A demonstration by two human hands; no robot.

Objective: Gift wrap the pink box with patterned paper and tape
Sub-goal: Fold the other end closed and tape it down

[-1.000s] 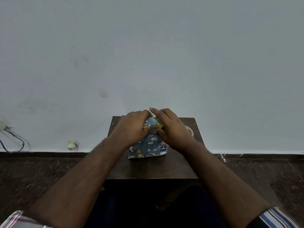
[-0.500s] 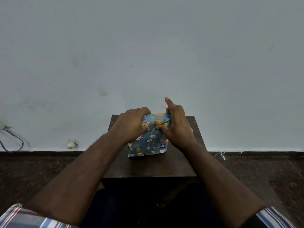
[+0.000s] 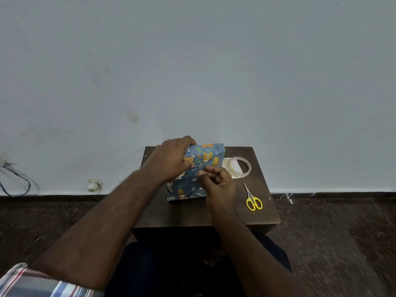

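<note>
The box (image 3: 205, 156) is fully covered in blue patterned paper with animal prints and stands tilted up on the small dark table (image 3: 192, 213). No pink shows. My left hand (image 3: 169, 161) grips its upper left part, fingers over the far edge and thumb pressed on the front face. My right hand (image 3: 216, 183) is at the middle of the front face, fingers curled, thumb and forefinger pinching the edge of a folded paper flap. A roll of clear tape (image 3: 239, 166) lies just right of the box.
Yellow-handled scissors (image 3: 252, 200) lie on the table's right side, blades pointing away from me. A grey wall rises right behind the table. A cable (image 3: 19, 183) and a small white object (image 3: 93, 185) sit on the floor at the left.
My right hand left the box's right side and came down to the middle of the front face, uncovering the tape roll and scissors. My left hand stays on the upper left.
</note>
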